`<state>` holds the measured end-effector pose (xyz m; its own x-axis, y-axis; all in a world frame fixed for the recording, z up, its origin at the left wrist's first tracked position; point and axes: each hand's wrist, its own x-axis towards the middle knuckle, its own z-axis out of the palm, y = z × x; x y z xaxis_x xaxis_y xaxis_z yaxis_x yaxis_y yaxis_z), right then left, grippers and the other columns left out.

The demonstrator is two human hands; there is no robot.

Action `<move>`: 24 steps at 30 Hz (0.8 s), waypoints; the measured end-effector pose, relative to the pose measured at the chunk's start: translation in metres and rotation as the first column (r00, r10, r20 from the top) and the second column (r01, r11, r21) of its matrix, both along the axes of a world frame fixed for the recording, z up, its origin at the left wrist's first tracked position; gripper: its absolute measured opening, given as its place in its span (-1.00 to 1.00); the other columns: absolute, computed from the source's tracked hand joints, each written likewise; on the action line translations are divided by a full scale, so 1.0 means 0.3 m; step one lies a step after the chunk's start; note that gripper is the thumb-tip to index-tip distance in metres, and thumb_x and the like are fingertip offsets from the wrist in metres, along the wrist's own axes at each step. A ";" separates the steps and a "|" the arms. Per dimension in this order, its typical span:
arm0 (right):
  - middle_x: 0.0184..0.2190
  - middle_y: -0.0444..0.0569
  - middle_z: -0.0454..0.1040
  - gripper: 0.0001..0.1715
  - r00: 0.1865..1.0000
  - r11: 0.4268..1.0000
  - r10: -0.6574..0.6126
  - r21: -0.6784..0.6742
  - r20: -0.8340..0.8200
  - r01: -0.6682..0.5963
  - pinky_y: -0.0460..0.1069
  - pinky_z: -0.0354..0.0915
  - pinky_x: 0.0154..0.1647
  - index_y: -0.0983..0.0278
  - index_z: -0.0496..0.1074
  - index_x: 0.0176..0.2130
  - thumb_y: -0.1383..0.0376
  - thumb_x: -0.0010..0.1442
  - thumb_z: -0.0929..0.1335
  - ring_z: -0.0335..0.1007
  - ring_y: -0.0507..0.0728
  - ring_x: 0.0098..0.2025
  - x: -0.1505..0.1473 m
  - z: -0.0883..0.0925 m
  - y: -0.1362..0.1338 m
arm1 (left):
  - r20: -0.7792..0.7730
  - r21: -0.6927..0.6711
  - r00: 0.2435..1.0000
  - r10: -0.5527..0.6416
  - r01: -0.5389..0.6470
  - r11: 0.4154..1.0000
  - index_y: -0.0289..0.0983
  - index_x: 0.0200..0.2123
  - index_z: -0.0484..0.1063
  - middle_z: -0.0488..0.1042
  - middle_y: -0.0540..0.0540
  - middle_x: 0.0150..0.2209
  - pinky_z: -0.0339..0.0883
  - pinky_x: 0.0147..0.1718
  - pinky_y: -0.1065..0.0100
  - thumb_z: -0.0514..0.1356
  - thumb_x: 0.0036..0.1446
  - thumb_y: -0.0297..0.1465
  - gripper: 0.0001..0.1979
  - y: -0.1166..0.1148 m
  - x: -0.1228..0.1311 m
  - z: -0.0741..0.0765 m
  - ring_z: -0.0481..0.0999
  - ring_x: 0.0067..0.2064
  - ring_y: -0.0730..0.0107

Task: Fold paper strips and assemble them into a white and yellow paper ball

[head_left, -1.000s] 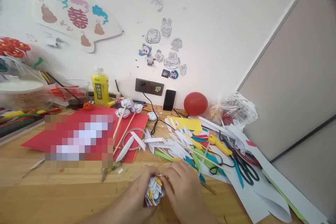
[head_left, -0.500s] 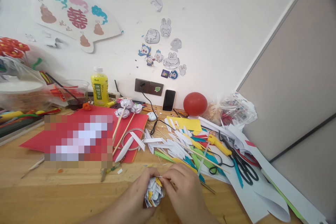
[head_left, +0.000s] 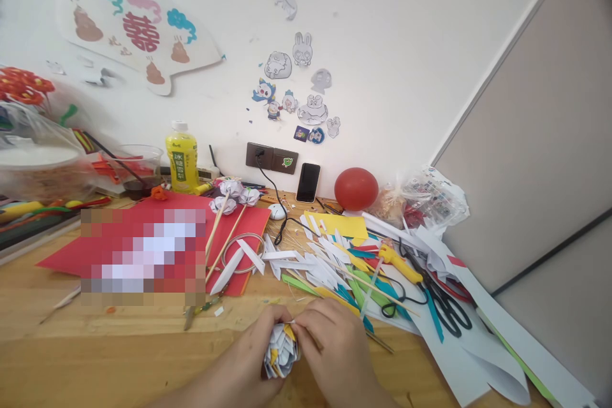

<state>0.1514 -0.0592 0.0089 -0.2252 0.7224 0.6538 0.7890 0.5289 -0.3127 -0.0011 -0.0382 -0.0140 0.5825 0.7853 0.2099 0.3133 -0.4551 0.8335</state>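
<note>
A white and yellow piece of folded paper work (head_left: pixel 282 352), built of overlapping pointed bits, is between my hands near the bottom middle. My left hand (head_left: pixel 253 350) is wrapped round its left side, the thumb along the top. With thumb and forefinger my right hand (head_left: pixel 332 347) pinches a small white paper tip at its upper right edge. The underside of the paper work is hidden by my hands. Beyond them lies a spread of loose folded paper strips (head_left: pixel 329 268) in white, yellow, green and blue.
A yellow glue gun (head_left: pixel 399 264) and black-handled scissors (head_left: pixel 447 312) lie to the right on white paper sheets (head_left: pixel 468 363). Red paper (head_left: pixel 157 210) bears paper flowers on sticks (head_left: pixel 229 197). Behind stand a yellow drink bottle (head_left: pixel 182 159), a phone (head_left: pixel 308 182) and a red balloon (head_left: pixel 356 189).
</note>
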 end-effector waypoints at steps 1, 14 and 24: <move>-0.57 -0.13 0.36 -0.74 1.000 1.000 -0.001 0.001 0.002 0.001 -0.09 0.13 -0.50 0.25 0.36 -0.53 0.39 0.14 0.21 0.24 0.03 -0.49 0.000 0.001 0.000 | 0.001 -0.002 1.000 -0.002 0.002 1.000 -0.19 -0.23 0.16 0.37 0.04 -0.37 0.30 -0.39 0.47 0.04 -0.15 -0.63 -0.63 0.000 -0.001 0.001 0.43 -0.36 0.41; -0.58 -0.11 0.36 -0.67 0.993 0.998 -0.004 0.060 0.114 -0.003 -0.08 0.12 -0.51 0.26 0.35 -0.52 0.37 0.20 0.16 0.24 0.03 -0.50 -0.003 0.007 0.004 | 0.000 -0.031 1.000 0.000 0.000 1.000 -0.19 -0.23 0.18 0.42 0.00 -0.33 0.31 -0.39 0.45 0.06 -0.18 -0.62 -0.62 0.002 0.001 -0.001 0.44 -0.35 0.38; -0.56 -0.11 0.37 -0.67 0.984 0.998 0.023 0.058 0.178 -0.034 -0.07 0.14 -0.51 0.26 0.35 -0.49 0.40 0.21 0.14 0.23 0.04 -0.50 0.000 0.017 0.007 | 0.020 -0.066 0.999 0.038 -0.037 0.997 -0.19 -0.22 0.17 0.40 0.01 -0.35 0.31 -0.38 0.44 0.07 -0.17 -0.60 -0.62 0.001 0.003 -0.009 0.43 -0.33 0.37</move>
